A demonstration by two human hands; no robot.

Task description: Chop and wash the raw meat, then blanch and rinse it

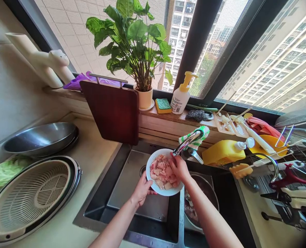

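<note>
A white bowl [153, 187] of raw meat pieces [161, 172] is held over the sink [132, 172], below the metal faucet [187, 142]. My left hand [142, 191] grips the bowl's lower left rim, thumb on top and fingers underneath. My right hand [180, 168] reaches over the right rim, its fingers curled down onto the meat, close to the faucet's end. Part of the right fingers is hidden. Under my right forearm, a round pan [215, 196] with something pale in it sits in the right basin.
A dark cutting board [111, 110] stands behind the sink. To the left are a wok [41, 137], a beige colander [31, 196] and a cabbage [5, 172]. Rightward stand a yellow bottle [221, 153] and a rack with scissors [295, 177]. A soap bottle [180, 100] and sponge [163, 105] line the sill.
</note>
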